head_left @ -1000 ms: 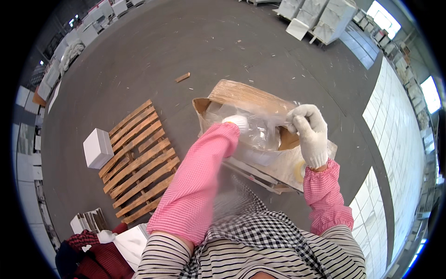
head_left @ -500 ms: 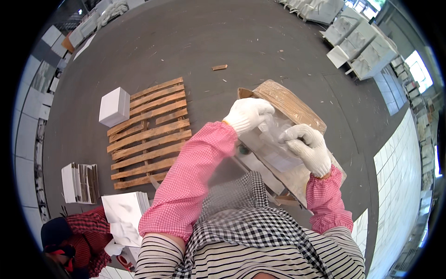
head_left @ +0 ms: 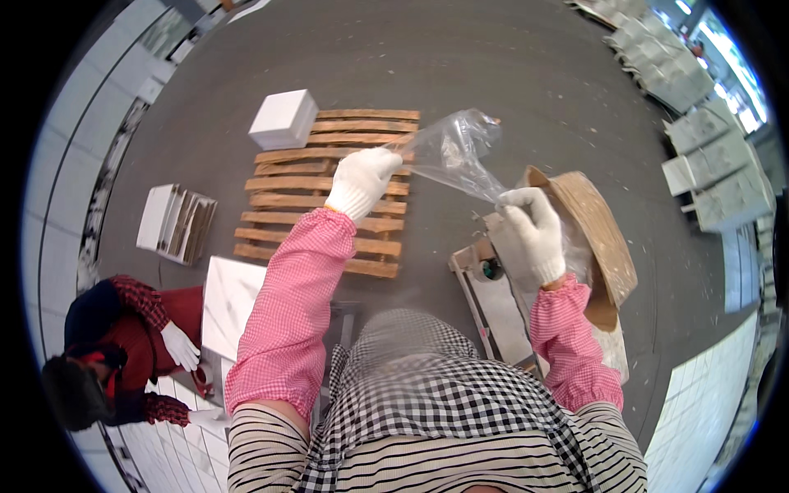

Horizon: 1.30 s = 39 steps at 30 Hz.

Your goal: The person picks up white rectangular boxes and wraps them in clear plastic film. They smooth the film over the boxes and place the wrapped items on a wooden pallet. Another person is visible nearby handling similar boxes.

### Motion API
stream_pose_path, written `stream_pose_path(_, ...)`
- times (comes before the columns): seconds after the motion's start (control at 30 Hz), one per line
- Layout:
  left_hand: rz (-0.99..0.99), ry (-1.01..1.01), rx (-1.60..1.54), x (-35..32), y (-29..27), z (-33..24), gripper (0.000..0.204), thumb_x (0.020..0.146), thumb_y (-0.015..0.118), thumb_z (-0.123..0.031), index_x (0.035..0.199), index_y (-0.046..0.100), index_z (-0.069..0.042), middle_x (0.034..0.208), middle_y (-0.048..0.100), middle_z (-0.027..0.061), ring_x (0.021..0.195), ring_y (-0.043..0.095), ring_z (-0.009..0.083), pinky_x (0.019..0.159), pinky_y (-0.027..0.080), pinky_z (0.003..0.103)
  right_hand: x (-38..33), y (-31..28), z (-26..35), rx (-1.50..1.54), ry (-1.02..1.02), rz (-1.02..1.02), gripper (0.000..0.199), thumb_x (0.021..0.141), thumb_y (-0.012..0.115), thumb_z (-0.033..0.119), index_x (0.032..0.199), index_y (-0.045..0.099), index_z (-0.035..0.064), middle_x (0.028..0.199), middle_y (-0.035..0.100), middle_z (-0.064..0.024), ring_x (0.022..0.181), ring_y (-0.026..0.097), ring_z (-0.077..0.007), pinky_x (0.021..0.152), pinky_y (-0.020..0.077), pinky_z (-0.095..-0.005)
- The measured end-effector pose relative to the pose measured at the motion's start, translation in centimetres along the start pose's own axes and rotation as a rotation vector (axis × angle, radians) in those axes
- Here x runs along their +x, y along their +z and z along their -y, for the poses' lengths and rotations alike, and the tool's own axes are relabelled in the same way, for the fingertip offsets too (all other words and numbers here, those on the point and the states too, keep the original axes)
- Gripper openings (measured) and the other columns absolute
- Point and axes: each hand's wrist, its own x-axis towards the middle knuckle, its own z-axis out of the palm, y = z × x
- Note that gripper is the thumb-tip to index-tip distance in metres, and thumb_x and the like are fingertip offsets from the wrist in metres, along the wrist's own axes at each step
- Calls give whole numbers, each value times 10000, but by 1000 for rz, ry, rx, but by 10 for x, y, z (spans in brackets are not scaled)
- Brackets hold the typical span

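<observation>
Between my two white-gloved hands stretches a clear plastic bag (head_left: 460,156). My left hand (head_left: 366,177) is closed on one edge of it, above the wooden pallet (head_left: 320,205). At the other edge, my right hand (head_left: 534,234) pinches the plastic near an open cardboard box (head_left: 604,238). The bag hangs loose and spreads away from me over the floor. More clear plastic shows inside the box, partly behind my right hand.
On the pallet's far left corner sits a stack of white tiles (head_left: 283,119). More tiles with cardboard (head_left: 177,223) stand left of it. A co-worker (head_left: 131,337) in white gloves is beside a marble-patterned tile stack (head_left: 234,304) at left. Wrapped stacks (head_left: 727,177) line the right.
My hands have moved left and away from the box, drawing the plastic bag out and stretching it apart. The view has turned right, and the co-worker now shows more fully.
</observation>
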Motion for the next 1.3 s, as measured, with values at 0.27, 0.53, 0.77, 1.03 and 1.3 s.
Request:
stream_pose_path(0.27,195,-148,296,-146,9,111,117,891,570,-71,948,663,-114,932,658,85,930,666,282,825,542,415,40,160,-76,-454,-537,243,287,824,794,133,1096,707,115,971,719,-87,887,689,-308,788,567,-377)
stream_pose_path(0.53,260,-394,337,-300,1,185,124,878,553,-66,956,639,-109,928,651,107,921,673,301,804,544,427,0,317,-126,-392,-688,385,166,881,735,173,1045,734,147,992,743,-59,866,723,-273,741,584,-368)
stream_pose_path(0.77,61,-551,373,-427,-4,256,131,838,570,-69,953,629,-84,946,623,102,961,636,295,825,533,406,-62,456,-143,-560,-759,570,119,868,705,198,981,708,160,1072,714,-13,845,691,-256,711,559,-394)
stream_pose_path(1.03,29,-627,350,-538,-32,296,160,819,593,-58,966,654,-75,992,625,120,948,629,312,817,531,419,-137,563,-136,-628,-935,756,72,763,627,158,829,616,131,847,595,-2,800,633,-217,702,513,-386)
stream_pose_path(1.3,120,-680,385,-621,-41,303,256,812,589,-98,1063,637,-81,1094,616,110,1083,602,304,870,516,424,-187,600,-111,-504,-1048,860,68,727,625,148,788,626,118,886,592,-36,894,594,-245,806,494,-393)
